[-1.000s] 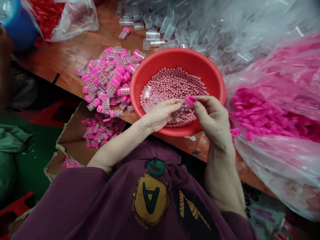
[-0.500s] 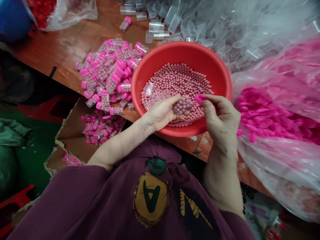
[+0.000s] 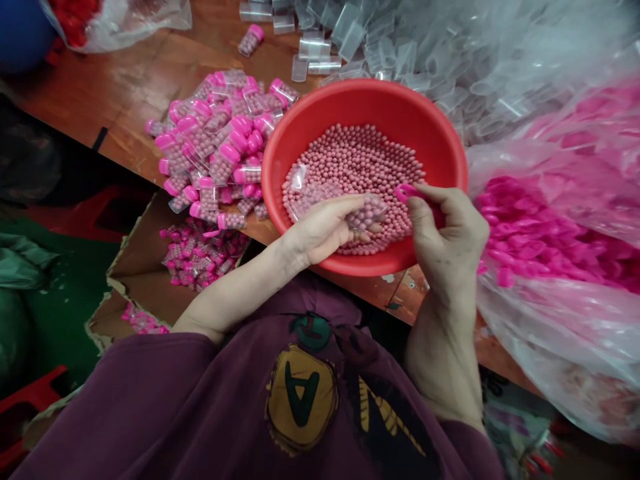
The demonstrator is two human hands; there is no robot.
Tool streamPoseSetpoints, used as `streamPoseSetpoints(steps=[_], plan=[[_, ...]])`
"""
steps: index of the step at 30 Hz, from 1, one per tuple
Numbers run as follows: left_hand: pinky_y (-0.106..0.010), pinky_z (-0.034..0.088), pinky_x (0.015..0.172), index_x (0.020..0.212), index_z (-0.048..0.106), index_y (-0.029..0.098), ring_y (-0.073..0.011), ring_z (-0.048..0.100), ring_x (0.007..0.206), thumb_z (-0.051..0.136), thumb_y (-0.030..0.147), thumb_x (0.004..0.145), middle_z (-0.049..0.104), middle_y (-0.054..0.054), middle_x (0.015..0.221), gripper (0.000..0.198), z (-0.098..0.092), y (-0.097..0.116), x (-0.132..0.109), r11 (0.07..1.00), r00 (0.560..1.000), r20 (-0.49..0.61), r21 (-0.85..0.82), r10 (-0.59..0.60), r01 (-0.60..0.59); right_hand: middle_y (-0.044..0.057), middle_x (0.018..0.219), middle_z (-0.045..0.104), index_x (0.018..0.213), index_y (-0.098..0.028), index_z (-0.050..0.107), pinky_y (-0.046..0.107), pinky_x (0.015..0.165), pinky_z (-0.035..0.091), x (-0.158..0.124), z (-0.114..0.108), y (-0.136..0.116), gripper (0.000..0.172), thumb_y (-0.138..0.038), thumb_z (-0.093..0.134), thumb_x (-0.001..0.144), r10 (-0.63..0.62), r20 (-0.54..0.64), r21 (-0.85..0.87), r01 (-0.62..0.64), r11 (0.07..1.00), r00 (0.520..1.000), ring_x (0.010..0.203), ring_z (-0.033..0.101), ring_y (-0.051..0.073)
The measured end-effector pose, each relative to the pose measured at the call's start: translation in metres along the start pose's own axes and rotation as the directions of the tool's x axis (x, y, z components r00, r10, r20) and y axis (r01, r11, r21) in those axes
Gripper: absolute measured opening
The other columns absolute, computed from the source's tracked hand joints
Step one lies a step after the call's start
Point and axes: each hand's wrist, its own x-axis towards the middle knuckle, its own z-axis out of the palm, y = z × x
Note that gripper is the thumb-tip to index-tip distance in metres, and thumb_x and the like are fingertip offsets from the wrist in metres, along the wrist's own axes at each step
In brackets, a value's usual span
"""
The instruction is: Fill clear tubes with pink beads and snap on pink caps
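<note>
Holding a transparent plastic container packed with round pink beads, the person's left hand has its fingers curled around the piece, above the near half of a round red plastic bowl. The right hand pinches a small bright pink plastic cap between thumb and forefinger, just right of the container and apart from it. Loose pink beads cover the bottom of the bowl, which stands on a brown wooden worktop. Left of the bowl lies a heap of bead-filled transparent containers with pink caps, and one more capped container lies apart on the far side. Near and left, below the worktop edge, a brown cardboard box holds further pink-capped containers. Uncapped transparent containers spread across the far right, and bright pink caps spill from a translucent plastic bag at the right
</note>
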Motion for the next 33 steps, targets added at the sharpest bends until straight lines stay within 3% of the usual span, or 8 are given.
streamPoseSetpoints(steps=[3, 6, 11, 16, 21, 23, 26, 33], plan=[[-0.032, 0.055, 0.08, 0.113, 0.081, 0.009, -0.0194, 0.072, 0.084, 0.054, 0.022, 0.114, 0.085, -0.014, 0.105, 0.03, 0.002, 0.0, -0.002, 0.999, 1.0, -0.008, -0.038, 0.011, -0.011, 0.005, 0.108, 0.083, 0.115, -0.03, 0.084, 0.045, 0.095, 0.065, -0.001, 0.002, -0.012, 0.021, -0.047, 0.072, 0.11, 0.045, 0.029, 0.113, -0.048, 0.992, 0.999, 0.099, 0.079, 0.025], [-0.03, 0.056, 0.083, 0.107, 0.079, 0.01, -0.0162, 0.072, 0.085, 0.056, 0.014, 0.111, 0.084, -0.012, 0.103, 0.025, 0.002, -0.001, -0.005, 0.998, 0.999, 0.035, -0.051, 0.023, -0.021, 0.005, 0.11, 0.084, 0.116, -0.03, 0.084, 0.048, 0.101, 0.065, -0.002, 0.009, -0.022, 0.022, -0.048, 0.072, 0.11, 0.044, 0.033, 0.177, -0.05, 0.983, 0.998, 0.106, 0.08, 0.025], [-0.022, 0.052, 0.077, 0.109, 0.081, 0.015, -0.0099, 0.072, 0.085, 0.076, 0.017, 0.104, 0.08, -0.003, 0.101, 0.007, -0.003, -0.01, -0.003, 0.992, 0.99, 0.076, 0.03, 0.117, -0.12, 0.007, 0.108, 0.084, 0.115, -0.029, 0.085, 0.049, 0.099, 0.066, -0.003, 0.021, -0.025, 0.028, -0.049, 0.066, 0.112, 0.01, -0.012, 0.157, -0.008, 0.988, 1.0, 0.103, 0.08, 0.026], [-0.02, 0.045, 0.066, 0.108, 0.082, 0.016, -0.0083, 0.066, 0.076, 0.09, 0.026, 0.097, 0.074, 0.0, 0.092, 0.017, -0.003, -0.013, -0.003, 0.98, 0.984, 0.059, 0.096, 0.167, -0.172, 0.006, 0.105, 0.082, 0.113, -0.03, 0.087, 0.048, 0.095, 0.068, -0.006, 0.025, -0.031, 0.028, -0.051, 0.068, 0.112, 0.075, -0.01, 0.207, -0.071, 0.976, 0.997, 0.099, 0.079, 0.025], [-0.021, 0.039, 0.059, 0.111, 0.082, 0.017, -0.0077, 0.059, 0.07, 0.086, 0.023, 0.1, 0.07, 0.001, 0.088, 0.013, 0.002, -0.012, -0.008, 0.978, 0.985, 0.003, 0.123, 0.172, -0.172, 0.008, 0.107, 0.082, 0.112, -0.031, 0.088, 0.05, 0.096, 0.069, -0.007, 0.025, -0.035, 0.033, -0.054, 0.064, 0.114, 0.055, 0.002, 0.122, -0.055, 0.991, 0.998, 0.099, 0.079, 0.027], [-0.022, 0.037, 0.058, 0.107, 0.08, 0.017, -0.0072, 0.057, 0.068, 0.08, 0.021, 0.104, 0.071, 0.0, 0.089, 0.006, 0.001, -0.012, -0.009, 0.979, 0.986, 0.023, 0.122, 0.164, -0.166, 0.009, 0.106, 0.083, 0.11, -0.031, 0.088, 0.05, 0.095, 0.069, -0.006, 0.022, -0.033, 0.033, -0.055, 0.066, 0.113, 0.037, 0.013, 0.134, -0.039, 0.99, 0.999, 0.098, 0.079, 0.028], [-0.023, 0.035, 0.056, 0.099, 0.077, 0.016, -0.0084, 0.055, 0.066, 0.077, 0.026, 0.108, 0.071, -0.003, 0.087, 0.013, -0.002, -0.013, -0.009, 0.981, 0.986, 0.079, 0.114, 0.147, -0.155, 0.007, 0.101, 0.083, 0.109, -0.03, 0.087, 0.048, 0.092, 0.069, -0.006, 0.015, -0.028, 0.032, -0.055, 0.068, 0.112, 0.054, 0.063, 0.2, -0.066, 0.978, 0.997, 0.094, 0.08, 0.027], [-0.022, 0.05, 0.07, 0.109, 0.081, 0.018, -0.0092, 0.066, 0.075, 0.086, 0.027, 0.099, 0.077, -0.002, 0.094, 0.015, -0.007, -0.012, -0.005, 0.985, 0.987, 0.075, 0.087, 0.144, -0.151, 0.005, 0.112, 0.085, 0.124, -0.029, 0.08, 0.041, 0.089, 0.071, -0.015, 0.01, -0.02, 0.029, -0.052, 0.077, 0.107, 0.113, 0.113, 0.26, -0.139, 0.956, 0.987, 0.096, 0.081, 0.023]])
